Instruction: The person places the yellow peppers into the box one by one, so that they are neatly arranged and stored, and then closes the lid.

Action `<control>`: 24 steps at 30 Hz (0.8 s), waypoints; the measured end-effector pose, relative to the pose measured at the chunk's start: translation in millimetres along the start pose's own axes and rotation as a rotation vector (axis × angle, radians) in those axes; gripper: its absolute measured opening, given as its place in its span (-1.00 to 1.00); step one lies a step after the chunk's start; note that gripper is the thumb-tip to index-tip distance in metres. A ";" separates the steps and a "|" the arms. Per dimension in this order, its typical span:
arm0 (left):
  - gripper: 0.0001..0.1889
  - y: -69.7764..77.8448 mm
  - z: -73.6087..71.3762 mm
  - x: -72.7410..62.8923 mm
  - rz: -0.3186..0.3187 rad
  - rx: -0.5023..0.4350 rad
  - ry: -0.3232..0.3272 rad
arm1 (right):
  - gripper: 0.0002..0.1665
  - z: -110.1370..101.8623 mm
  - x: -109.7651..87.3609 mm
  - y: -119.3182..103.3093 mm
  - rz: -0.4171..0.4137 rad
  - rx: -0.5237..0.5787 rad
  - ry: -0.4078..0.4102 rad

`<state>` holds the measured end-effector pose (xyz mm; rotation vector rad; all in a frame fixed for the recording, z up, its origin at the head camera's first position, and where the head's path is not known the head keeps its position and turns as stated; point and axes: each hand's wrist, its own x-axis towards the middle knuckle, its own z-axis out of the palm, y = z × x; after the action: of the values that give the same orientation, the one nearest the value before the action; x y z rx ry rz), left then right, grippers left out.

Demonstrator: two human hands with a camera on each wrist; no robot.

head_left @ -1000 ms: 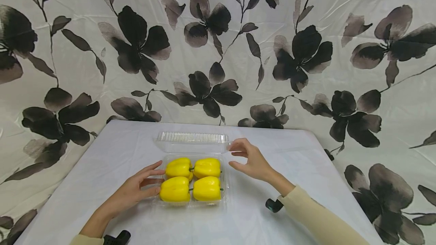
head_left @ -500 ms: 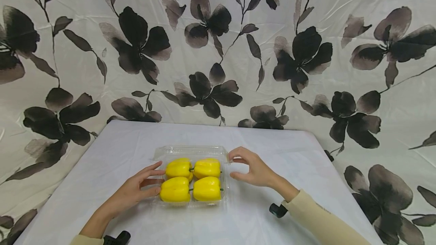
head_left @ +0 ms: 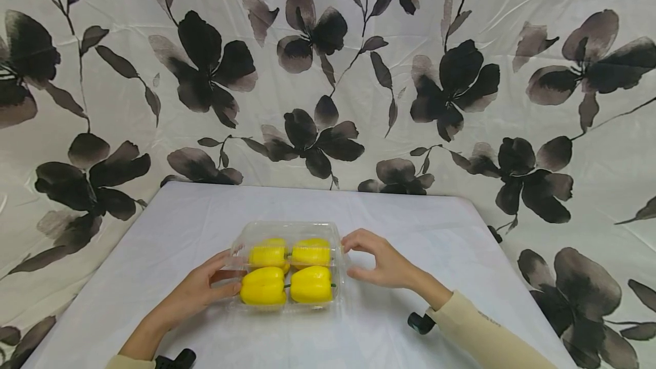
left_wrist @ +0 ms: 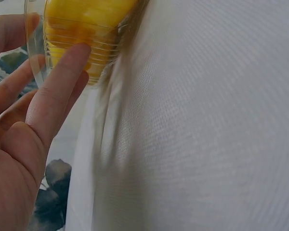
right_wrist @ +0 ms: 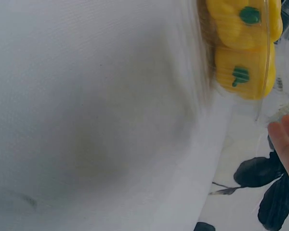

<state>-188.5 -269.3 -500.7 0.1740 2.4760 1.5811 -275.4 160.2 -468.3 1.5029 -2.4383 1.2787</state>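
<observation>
Several yellow bell peppers (head_left: pixel 263 286) with green stems lie in a clear plastic clamshell container (head_left: pixel 337 299). Its hinged clear lid (head_left: pixel 292 230) leans forward, partly over the back peppers; the front ones show uncovered in the head view. My left hand (head_left: pixel 202 285) is at the container's left side, its straight fingers resting against the ribbed wall, as the left wrist view shows. At the right edge of the lid, the fingertips of my right hand (head_left: pixel 383 262) touch the plastic, with the thumb apart from the fingers. The right wrist view shows only part of that hand.
The container stands on a table with a white cloth (head_left: pixel 410 232). Behind it hangs a pale curtain (head_left: pixel 379 78) with dark flowers. A black wrist camera (head_left: pixel 421 323) sits under the right wrist, and another camera (head_left: pixel 176 359) under the left.
The lid has swung from standing open behind the container forward over the back peppers. My right hand has moved toward me along with it; the left hand has stayed at the container's side.
</observation>
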 end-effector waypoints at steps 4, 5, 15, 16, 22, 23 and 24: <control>-0.38 1.5 0.3 -0.8 0.006 0.035 0.004 | -0.58 1.6 -2.8 0.3 0.020 -0.027 -0.020; -0.38 2.1 0.2 -0.9 0.011 0.051 0.006 | -0.58 2.2 -3.4 0.5 0.026 -0.033 -0.024; -0.39 0.5 -1.3 -0.9 0.061 0.117 0.028 | -0.65 6.8 -9.2 -3.3 0.057 -0.071 -0.049; -0.38 0.0 -1.3 -0.8 0.061 0.111 0.031 | -0.67 7.2 -9.9 -3.9 0.072 -0.072 -0.056; -0.34 -3.2 -1.7 -0.3 0.073 0.081 0.029 | -0.74 10.4 -14.3 -5.3 0.102 -0.065 -0.097; -0.34 -3.5 -2.0 -0.1 0.073 0.075 0.029 | -0.75 11.0 -14.8 -5.4 0.100 -0.062 -0.099; -0.33 -3.5 -2.1 0.0 0.071 0.065 0.029 | -0.76 11.8 -15.3 -5.4 0.099 -0.059 -0.097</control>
<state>-188.9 -272.7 -503.0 0.2530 2.5723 1.5414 -258.6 163.0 -478.8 1.4810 -2.6166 1.1634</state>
